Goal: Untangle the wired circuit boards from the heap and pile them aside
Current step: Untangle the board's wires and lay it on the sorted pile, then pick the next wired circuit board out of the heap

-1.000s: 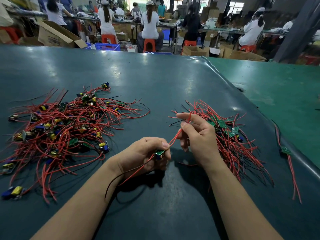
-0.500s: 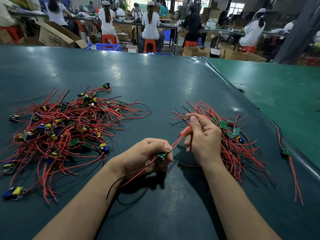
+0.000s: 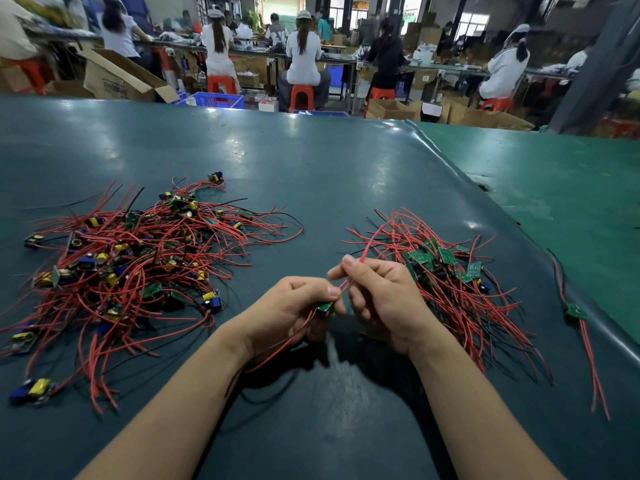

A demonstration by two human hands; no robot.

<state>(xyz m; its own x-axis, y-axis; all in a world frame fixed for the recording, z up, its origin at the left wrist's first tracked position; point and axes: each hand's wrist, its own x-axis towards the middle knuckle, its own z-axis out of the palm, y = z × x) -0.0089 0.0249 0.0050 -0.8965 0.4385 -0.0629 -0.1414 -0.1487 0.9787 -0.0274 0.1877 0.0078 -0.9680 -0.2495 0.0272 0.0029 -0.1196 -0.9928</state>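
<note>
While the left hand [image 3: 294,306] gripped a small green circuit board [image 3: 324,306] near the table's front middle, the right hand [image 3: 377,296] pinched its red wires [image 3: 363,249]. Light and floppy, it looked best held by the stiff board, not the fragile solder ends. The tangled heap [image 3: 131,258] lay toward the left edge, the sorted pile [image 3: 446,271] just right of the hands on the table [image 3: 311,161].

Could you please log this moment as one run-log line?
left hand: grips circuit board | right hand: pinches its red wire | tangled heap: left | sorted pile: right
</note>
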